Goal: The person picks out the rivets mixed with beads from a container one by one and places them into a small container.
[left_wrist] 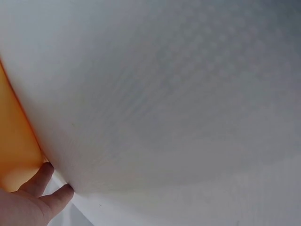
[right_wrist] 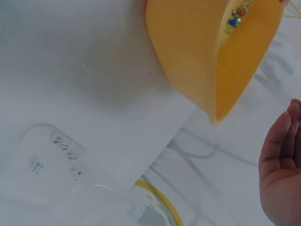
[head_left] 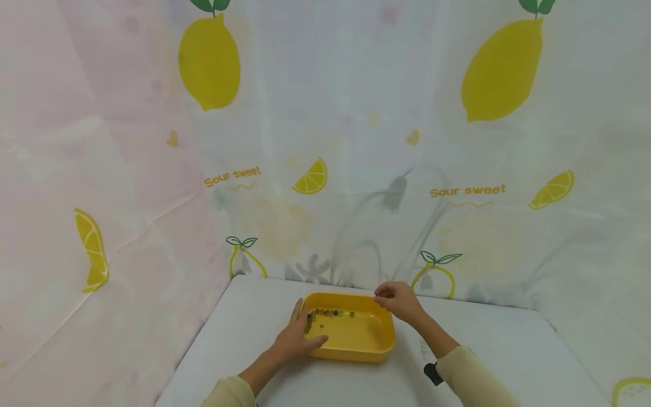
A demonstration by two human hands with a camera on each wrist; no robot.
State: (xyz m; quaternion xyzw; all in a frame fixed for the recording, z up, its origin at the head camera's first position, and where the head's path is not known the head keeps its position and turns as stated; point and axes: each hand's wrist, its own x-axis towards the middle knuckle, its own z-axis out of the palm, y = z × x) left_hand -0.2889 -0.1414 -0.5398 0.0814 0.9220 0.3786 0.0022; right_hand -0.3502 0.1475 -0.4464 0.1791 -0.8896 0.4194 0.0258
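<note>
A yellow plastic basin (head_left: 351, 355) stands on the white table, with several small coloured glass marbles (head_left: 326, 312) along its far and left sides. My left hand (head_left: 295, 335) grips the basin's left end, with the thumb over the rim and the other fingers along the outside; two of its fingertips show by the basin wall in the left wrist view. Above the far right corner of the basin, my right hand (head_left: 399, 301) is raised with thumb and fingertips together. Whether a small thing lies between those fingertips is too small to tell.
A clear plastic bottle (right_wrist: 70, 188) lies on the table to the right of the basin. White tabletop (head_left: 488, 350) surrounds the basin. Behind the table hangs a pale cloth (head_left: 346, 130) printed with lemons.
</note>
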